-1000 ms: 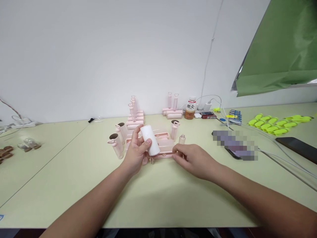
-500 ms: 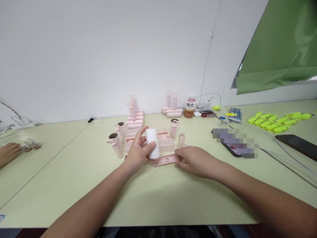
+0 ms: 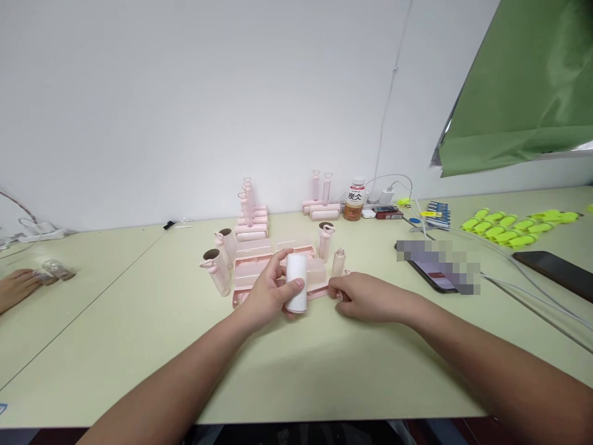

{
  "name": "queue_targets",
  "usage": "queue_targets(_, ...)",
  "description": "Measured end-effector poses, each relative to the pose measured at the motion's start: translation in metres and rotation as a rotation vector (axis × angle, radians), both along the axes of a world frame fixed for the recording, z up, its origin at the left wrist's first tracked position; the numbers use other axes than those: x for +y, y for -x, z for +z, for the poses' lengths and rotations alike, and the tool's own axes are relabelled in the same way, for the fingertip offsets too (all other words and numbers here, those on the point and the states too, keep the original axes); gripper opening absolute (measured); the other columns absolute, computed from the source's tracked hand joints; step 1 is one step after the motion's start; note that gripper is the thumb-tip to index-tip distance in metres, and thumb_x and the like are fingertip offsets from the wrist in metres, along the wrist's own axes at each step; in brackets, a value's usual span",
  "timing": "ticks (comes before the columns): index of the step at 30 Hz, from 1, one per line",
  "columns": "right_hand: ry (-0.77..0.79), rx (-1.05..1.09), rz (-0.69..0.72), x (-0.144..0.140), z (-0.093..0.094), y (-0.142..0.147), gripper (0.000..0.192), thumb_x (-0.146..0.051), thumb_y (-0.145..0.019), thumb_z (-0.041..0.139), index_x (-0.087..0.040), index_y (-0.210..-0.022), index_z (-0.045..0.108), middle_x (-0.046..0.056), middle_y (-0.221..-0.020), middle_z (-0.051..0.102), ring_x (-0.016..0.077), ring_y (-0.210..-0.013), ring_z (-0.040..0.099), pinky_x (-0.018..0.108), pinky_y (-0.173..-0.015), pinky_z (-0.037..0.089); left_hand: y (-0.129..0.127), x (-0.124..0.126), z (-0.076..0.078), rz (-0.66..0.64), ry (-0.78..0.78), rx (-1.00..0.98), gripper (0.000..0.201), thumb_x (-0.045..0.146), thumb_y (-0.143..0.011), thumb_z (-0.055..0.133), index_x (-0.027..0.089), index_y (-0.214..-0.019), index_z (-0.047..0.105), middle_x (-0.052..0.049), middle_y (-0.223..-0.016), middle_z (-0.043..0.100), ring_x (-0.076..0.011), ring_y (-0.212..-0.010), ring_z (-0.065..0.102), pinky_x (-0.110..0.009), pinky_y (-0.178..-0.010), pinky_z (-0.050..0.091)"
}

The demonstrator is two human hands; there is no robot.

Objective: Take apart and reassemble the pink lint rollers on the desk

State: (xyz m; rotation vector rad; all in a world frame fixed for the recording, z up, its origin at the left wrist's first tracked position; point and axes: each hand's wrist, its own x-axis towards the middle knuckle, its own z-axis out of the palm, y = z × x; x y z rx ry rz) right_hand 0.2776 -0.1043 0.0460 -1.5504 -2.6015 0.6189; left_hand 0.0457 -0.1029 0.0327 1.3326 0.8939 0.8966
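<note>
My left hand (image 3: 273,289) is closed around a white roll (image 3: 296,283), held upright just above the table. My right hand (image 3: 359,296) has its fingers curled on the right end of an open pink case (image 3: 318,293). The roll covers most of that case. Behind the hands lie more open pink cases with clear lids (image 3: 252,272). A small pale pink bottle (image 3: 338,262) stands just behind my right hand. Beside it is a pink handled tube (image 3: 325,244), in front of a roll with a brown core (image 3: 327,226).
Rolls with brown cores (image 3: 212,254) and pink handled tubes (image 3: 217,279) stand at left. Closed pink cases (image 3: 251,232) line the wall near a brown bottle (image 3: 354,199). Phones (image 3: 435,272), cables and yellow-green pieces (image 3: 504,230) lie right. Another person's hand (image 3: 21,287) is far left.
My left hand has moved the white roll right and toward me, over the pink case. The case now shows less of its inside. My right hand stays nearly in place.
</note>
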Motion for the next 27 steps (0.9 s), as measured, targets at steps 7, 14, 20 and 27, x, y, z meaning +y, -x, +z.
queue_targets(7,-0.123,0.104,0.001,-0.005,0.010,0.005,0.010,-0.025,-0.080,0.051,-0.020,-0.071,0.053,-0.001,-0.064,0.056,0.0135,-0.057,0.047,0.024,-0.052,0.028,0.001,0.000,0.009,0.016,0.036,0.024,0.078,0.041,-0.077,0.071,0.031,-0.141,0.029,-0.004,-0.092,0.058,-0.0158,-0.053,0.062,-0.024,-0.036,0.048)
queue_targets(14,-0.064,0.194,-0.148,-0.001,0.008,0.008,0.017,-0.022,-0.081,0.046,-0.020,-0.080,0.063,-0.001,-0.064,0.056,0.0142,-0.059,0.049,0.023,-0.052,0.032,-0.001,-0.001,0.007,-0.047,0.111,0.012,0.081,0.044,-0.077,0.071,0.029,-0.143,0.028,-0.002,-0.083,0.058,-0.0170,-0.057,0.063,-0.023,-0.038,0.048)
queue_targets(20,-0.073,0.079,-0.080,-0.003,0.005,0.007,0.016,-0.023,-0.082,0.047,-0.020,-0.079,0.063,0.001,-0.067,0.061,0.0157,-0.060,0.053,0.024,-0.052,0.031,-0.002,-0.001,0.005,-0.034,0.100,0.052,0.082,0.042,-0.076,0.071,0.030,-0.144,0.026,-0.001,-0.084,0.054,-0.0150,-0.055,0.060,-0.024,-0.038,0.048)
queue_targets(27,-0.106,-0.108,0.004,-0.010,0.005,0.003,0.022,-0.024,-0.076,0.055,-0.023,-0.097,0.064,0.005,-0.082,0.066,0.0214,-0.071,0.059,0.026,-0.055,0.031,-0.001,-0.001,0.004,-0.050,0.129,0.060,0.079,0.040,-0.077,0.071,0.032,-0.143,0.028,-0.003,-0.087,0.056,-0.0158,-0.058,0.062,-0.022,-0.038,0.048)
